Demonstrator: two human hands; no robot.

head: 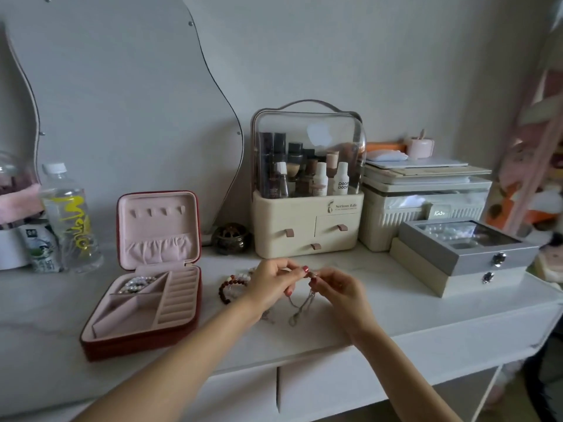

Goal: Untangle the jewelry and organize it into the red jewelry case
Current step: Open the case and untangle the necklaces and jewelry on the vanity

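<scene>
Both hands, left hand (272, 280) and right hand (336, 288), pinch a thin silver chain (300, 312) dangling below the grip: light, limp, snag-prone, best worked at the knot. Left of the grip, beaded bracelets (232, 286); farther left, the open red jewelry case (146, 300).

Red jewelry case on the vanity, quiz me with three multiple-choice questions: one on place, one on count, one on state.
1. Where does the red jewelry case sit relative to the hands?
A. To their left
B. To their right
C. Behind the cosmetics organizer

2. How many drawer pulls show on the cosmetics organizer?
A. One
B. Three
C. Five

3. What are the left hand and right hand doing?
A. Resting flat
B. Pinching a silver chain
C. Closing the case

Answers:
1 A, it lies open left of both hands.
2 B, three brown tabs show.
3 B, the fingertips meet on the dangling chain.
</scene>
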